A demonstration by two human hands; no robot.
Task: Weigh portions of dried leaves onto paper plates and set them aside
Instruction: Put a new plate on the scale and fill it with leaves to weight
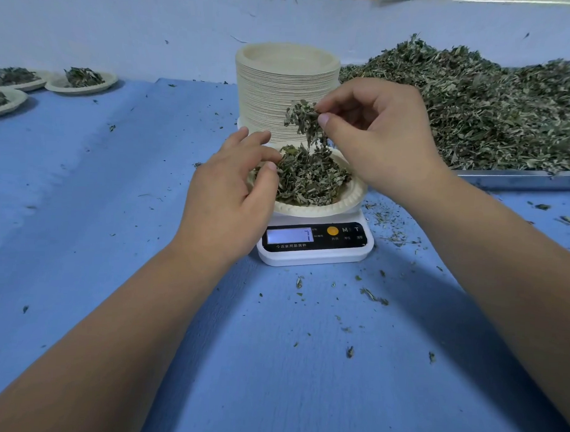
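Fingers (324,120) of the right hand (377,138) are pinching a tuft (305,118) of dried leaves just above the plate (350,198) sitting on the scale (314,252), with strands trailing down to the pile (310,181) lying in it. The left hand (229,191) is hovering at the plate's left rim, its fingers (267,173) loosely spread and holding nothing that shows; whether they are touching the rim cannot be told. The display (289,236) is glowing, but its reading is too blurred to make out, so this portion is probably being adjusted to weight rather than finished. At the far left, three filled plates (83,79) are sitting set aside, so a few portions look done. A tall stack (282,83) of unused plates is standing just behind the scale, and a large heap (491,110) of leaves is filling a metal tray (521,178) to the right, which suggests most of the work is yet to come. Everything is resting on a blue table (115,226) that is carrying scattered leaf crumbs, thickest around the scale, and a pale blue wall (154,24) is closing off the back.
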